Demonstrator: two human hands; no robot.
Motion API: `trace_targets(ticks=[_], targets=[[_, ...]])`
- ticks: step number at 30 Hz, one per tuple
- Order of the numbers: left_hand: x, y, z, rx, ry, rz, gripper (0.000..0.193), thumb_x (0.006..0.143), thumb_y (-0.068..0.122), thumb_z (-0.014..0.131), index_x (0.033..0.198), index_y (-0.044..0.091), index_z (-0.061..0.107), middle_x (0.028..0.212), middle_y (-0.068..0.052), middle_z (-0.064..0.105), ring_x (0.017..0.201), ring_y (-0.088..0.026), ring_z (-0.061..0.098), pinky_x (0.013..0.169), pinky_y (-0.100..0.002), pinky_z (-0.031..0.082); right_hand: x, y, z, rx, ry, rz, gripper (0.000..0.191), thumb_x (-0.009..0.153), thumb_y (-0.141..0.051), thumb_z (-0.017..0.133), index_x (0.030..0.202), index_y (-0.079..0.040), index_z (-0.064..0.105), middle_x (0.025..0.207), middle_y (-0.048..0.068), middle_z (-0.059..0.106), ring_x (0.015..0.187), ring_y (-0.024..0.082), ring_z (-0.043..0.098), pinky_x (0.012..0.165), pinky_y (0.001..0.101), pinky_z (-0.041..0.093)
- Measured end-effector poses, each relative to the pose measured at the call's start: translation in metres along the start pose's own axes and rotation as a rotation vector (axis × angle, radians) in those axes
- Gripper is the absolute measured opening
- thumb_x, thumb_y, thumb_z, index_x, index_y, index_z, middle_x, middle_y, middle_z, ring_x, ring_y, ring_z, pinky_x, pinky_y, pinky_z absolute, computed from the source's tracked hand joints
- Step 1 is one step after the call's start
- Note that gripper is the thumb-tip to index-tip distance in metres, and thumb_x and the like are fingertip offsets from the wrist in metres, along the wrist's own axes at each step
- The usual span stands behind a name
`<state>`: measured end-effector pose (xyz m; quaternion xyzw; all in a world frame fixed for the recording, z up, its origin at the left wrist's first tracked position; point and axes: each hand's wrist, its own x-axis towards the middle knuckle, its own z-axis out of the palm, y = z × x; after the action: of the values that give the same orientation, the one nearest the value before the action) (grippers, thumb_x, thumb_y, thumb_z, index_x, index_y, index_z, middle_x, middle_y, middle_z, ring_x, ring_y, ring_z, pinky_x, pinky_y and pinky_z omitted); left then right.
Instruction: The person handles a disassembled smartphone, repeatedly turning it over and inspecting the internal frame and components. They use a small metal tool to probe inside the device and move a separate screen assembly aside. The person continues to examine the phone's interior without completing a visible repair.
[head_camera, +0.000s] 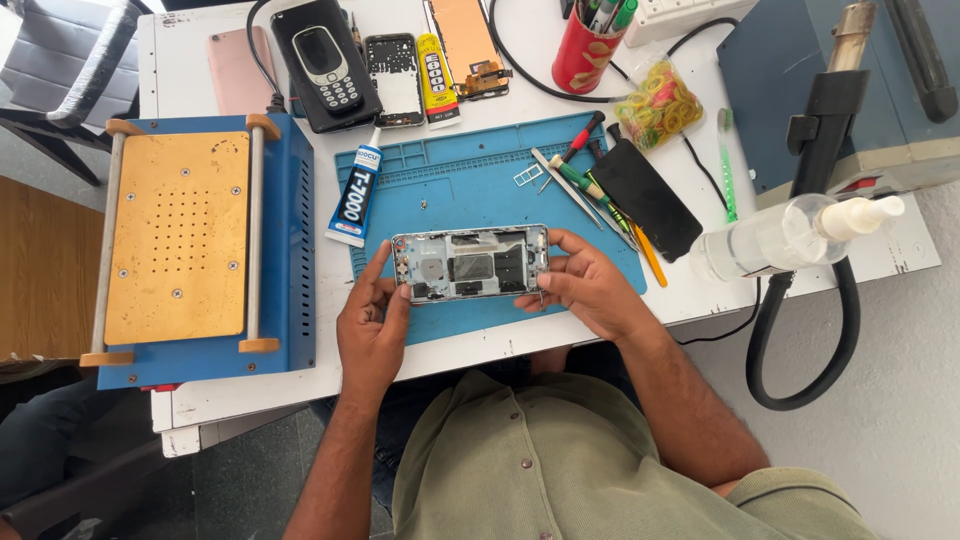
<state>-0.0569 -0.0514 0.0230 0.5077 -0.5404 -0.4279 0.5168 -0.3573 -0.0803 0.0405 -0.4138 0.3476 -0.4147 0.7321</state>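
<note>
Silver phone frame (470, 263), back off, innards up, held just above the blue mat (460, 185) near the table's front edge. Long axis runs left-right across the person's body, level, roughly parallel to the table edge.

Left hand (372, 320) at the frame's left short end: thumb and forefinger pinched narrow on that end, forefinger reaching up along the edge, the other fingers curled below. Right hand (585, 285) at the right short end: fingers closed around that corner, one fingertip over the top edge, thumb at the lower edge. Frame spans the gap between the two hands; each holds one end, neither clearly nearer. Whether the frame's underside touches the mat, cannot tell.

Nearby: glue tube (355, 195) up-left of the frame, lying on the mat's left edge; tweezers (568, 187) and screwdrivers (590, 185) up-right, apart from the right hand; dark screen panel (648, 200) beyond them.
</note>
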Motion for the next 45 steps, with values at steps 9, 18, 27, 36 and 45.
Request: trace_targets(ticks=[9, 18, 27, 36, 45], targets=[[0.001, 0.005, 0.002, -0.043, -0.003, 0.01, 0.052, 0.103, 0.011, 0.061, 0.154, 0.009, 0.048, 0.093, -0.006, 0.072, 0.078, -0.002, 0.062, 0.064, -0.019, 0.047, -0.005, -0.015, 0.016, 0.123, -0.008, -0.013, 0.089, 0.093, -0.003, 0.067, 0.165, -0.005, 0.015, 0.122, 0.025, 0.068, 0.101, 0.03, 0.074, 0.089, 0.0427, 0.061], [0.0, 0.004, 0.002, -0.027, 0.005, 0.005, 0.05, 0.104, 0.012, 0.061, 0.153, 0.01, 0.05, 0.091, -0.005, 0.072, 0.074, -0.002, 0.059, 0.061, -0.018, 0.045, -0.007, -0.019, 0.023, 0.113, 0.055, 0.06, 0.085, 0.09, 0.003, 0.07, 0.163, -0.004, 0.026, 0.114, 0.021, 0.07, 0.091, 0.024, 0.076, 0.081, 0.0376, 0.063], [0.0, 0.005, 0.002, -0.057, -0.004, 0.001, 0.052, 0.104, 0.011, 0.061, 0.154, 0.009, 0.049, 0.091, -0.006, 0.071, 0.076, -0.002, 0.059, 0.062, -0.018, 0.045, -0.007, -0.024, 0.025, 0.07, 0.066, 0.075, 0.086, 0.088, 0.002, 0.071, 0.162, -0.006, 0.027, 0.114, 0.02, 0.07, 0.09, 0.024, 0.076, 0.08, 0.037, 0.064], [0.001, 0.004, 0.003, -0.014, -0.014, 0.015, 0.053, 0.103, 0.011, 0.062, 0.154, 0.009, 0.047, 0.092, -0.006, 0.073, 0.083, -0.007, 0.066, 0.07, -0.021, 0.051, -0.005, -0.02, 0.02, 0.01, 0.084, 0.054, 0.084, 0.088, 0.001, 0.072, 0.16, -0.004, 0.03, 0.114, 0.02, 0.071, 0.087, 0.021, 0.076, 0.077, 0.0354, 0.064], [0.0, -0.002, 0.003, -0.04, -0.029, 0.003, 0.059, 0.101, 0.012, 0.064, 0.156, 0.01, 0.041, 0.098, -0.009, 0.073, 0.092, -0.012, 0.071, 0.08, -0.027, 0.058, -0.005, -0.003, 0.008, 0.028, 0.169, -0.016, 0.041, 0.104, -0.025, 0.063, 0.13, 0.006, 0.06, 0.097, 0.007, 0.07, 0.063, 0.008, 0.058, 0.055, 0.0225, 0.049]])
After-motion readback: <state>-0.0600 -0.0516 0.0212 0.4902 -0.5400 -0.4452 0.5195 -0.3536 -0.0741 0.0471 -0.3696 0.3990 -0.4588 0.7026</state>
